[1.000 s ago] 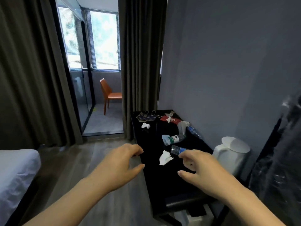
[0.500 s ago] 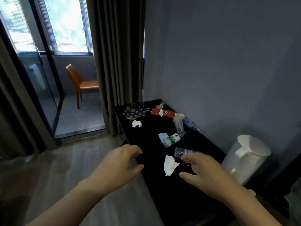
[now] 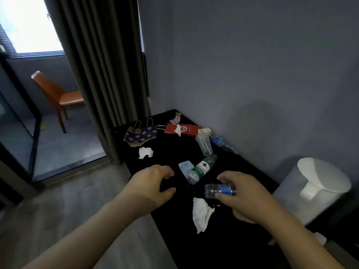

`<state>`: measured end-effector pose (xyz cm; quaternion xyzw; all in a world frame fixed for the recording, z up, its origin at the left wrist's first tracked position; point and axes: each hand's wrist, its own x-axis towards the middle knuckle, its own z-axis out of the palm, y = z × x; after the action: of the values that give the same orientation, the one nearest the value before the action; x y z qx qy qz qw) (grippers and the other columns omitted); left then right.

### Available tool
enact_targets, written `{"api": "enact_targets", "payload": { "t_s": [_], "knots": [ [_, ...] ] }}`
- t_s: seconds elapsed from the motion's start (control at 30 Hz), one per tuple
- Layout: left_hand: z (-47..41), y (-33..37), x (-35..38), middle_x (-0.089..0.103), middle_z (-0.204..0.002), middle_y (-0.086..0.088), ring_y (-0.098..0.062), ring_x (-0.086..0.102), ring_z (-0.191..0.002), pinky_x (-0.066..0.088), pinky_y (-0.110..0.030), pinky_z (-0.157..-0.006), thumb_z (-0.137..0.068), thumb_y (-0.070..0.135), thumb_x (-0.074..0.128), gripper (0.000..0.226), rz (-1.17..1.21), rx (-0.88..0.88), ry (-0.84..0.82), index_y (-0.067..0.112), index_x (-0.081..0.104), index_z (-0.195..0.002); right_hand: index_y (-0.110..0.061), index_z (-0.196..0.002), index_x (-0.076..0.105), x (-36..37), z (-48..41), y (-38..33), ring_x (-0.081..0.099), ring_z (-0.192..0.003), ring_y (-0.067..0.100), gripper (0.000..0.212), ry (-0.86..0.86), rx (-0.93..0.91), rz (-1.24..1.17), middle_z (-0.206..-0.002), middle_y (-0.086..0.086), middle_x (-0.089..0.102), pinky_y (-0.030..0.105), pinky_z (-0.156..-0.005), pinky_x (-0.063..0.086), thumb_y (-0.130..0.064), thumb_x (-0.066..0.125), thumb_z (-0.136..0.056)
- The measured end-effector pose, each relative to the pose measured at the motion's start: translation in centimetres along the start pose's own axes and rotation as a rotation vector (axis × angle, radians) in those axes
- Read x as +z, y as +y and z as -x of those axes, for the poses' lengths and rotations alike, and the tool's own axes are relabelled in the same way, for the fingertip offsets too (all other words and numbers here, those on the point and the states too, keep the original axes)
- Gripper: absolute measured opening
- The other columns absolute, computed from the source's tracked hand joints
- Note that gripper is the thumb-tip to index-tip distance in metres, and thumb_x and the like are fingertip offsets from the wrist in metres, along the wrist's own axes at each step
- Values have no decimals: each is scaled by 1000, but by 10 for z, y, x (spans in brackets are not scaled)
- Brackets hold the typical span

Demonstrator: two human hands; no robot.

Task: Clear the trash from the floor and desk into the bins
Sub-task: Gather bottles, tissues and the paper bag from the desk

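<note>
Lying sideways over the near part of the black desk [image 3: 223,249], a crushed blue-labelled bottle [image 3: 215,190] was gripped between the thumb and curled fingers of the right hand [image 3: 248,199]. The left hand [image 3: 151,183] was held loosely curled and empty at the desk's left edge. A crumpled tissue [image 3: 202,214] was seen just nearer, a white bin [image 3: 310,191] at right.
</note>
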<state>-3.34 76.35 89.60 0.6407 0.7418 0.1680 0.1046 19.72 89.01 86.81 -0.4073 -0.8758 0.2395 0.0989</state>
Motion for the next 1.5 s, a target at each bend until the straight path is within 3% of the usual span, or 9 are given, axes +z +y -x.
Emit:
{"api": "enact_targets", "payload": {
  "t_s": [0.2, 0.33, 0.47, 0.63, 0.83, 1.13, 1.23, 1.33, 1.5],
  "knots": [
    [-61, -26, 21, 55, -119, 10, -6, 55, -107, 47, -26, -94, -86, 40, 62, 43, 33, 29, -159, 27, 53, -127, -38, -109, 59, 11, -30, 14, 56, -90, -2, 36, -13, 154, -24, -101, -19, 59, 27, -81, 51, -48, 66, -76],
    [-103, -49, 33, 56, -119, 11, -5, 55, -106, 48, -26, -92, -86, 43, 62, 43, 36, 96, -224, 29, 53, -126, -39, -104, 60, 27, -49, 19, 58, -87, -2, 30, 4, 269, -52, -96, -17, 62, 27, -79, 52, -47, 67, -76],
    [-135, -79, 41, 56, -119, 12, -3, 55, -105, 49, -26, -92, -86, 43, 62, 43, 54, 184, -298, 29, 53, -126, -41, -99, 56, 46, -64, 17, 60, -92, 2, 29, 46, 422, -58, -95, -19, 63, 39, -88, 49, -53, 63, -73],
    [-170, -114, 45, 57, -117, 12, -3, 57, -102, 50, -25, -91, -86, 42, 63, 42, 63, 298, -383, 29, 54, -125, -46, -94, 51, 69, -73, 2, 56, -96, 3, 26, 89, 563, -79, -97, -17, 60, 25, -88, 42, -41, 72, -78],
    [-200, -123, 71, 57, -117, 13, 0, 54, -101, 48, -19, -88, -85, 43, 64, 40, 59, 413, -518, 32, 54, -122, -35, -120, 57, 96, -61, 4, 54, -96, 0, 45, 117, 801, -154, -106, -16, 57, 13, -75, 41, -44, 73, -78],
    [-242, -92, 110, 56, -113, 16, 3, 51, -94, 41, -10, -76, -84, 41, 65, 35, 61, 443, -610, 31, 56, -117, -30, -123, 56, 104, -50, 56, 56, -95, 4, 47, 85, 985, -236, -107, -13, 59, 17, -76, 45, -42, 71, -80],
    [-256, -72, 125, 56, -114, 15, 1, 53, -97, 47, -16, -83, -84, 40, 66, 35, 60, 417, -638, 31, 56, -117, -29, -123, 56, 104, -48, 77, 58, -100, 7, 46, 92, 1005, -285, -114, -10, 62, 24, -85, 49, -40, 71, -80],
    [-264, -58, 140, 58, -111, 13, -1, 55, -98, 49, -20, -87, -85, 38, 66, 34, 53, 402, -662, 29, 58, -117, -26, -125, 56, 104, -47, 96, 57, -100, 9, 49, 85, 1010, -280, -115, -7, 63, 21, -78, 45, -39, 71, -81],
    [-274, -49, 161, 58, -110, 12, -5, 59, -96, 51, -25, -90, -83, 36, 69, 40, 63, 353, -710, 28, 55, -120, -25, -127, 55, 109, -48, 116, 58, -105, 12, 50, 63, 1032, -306, -119, -4, 62, 23, -80, 47, -38, 70, -81]
  ]
}}
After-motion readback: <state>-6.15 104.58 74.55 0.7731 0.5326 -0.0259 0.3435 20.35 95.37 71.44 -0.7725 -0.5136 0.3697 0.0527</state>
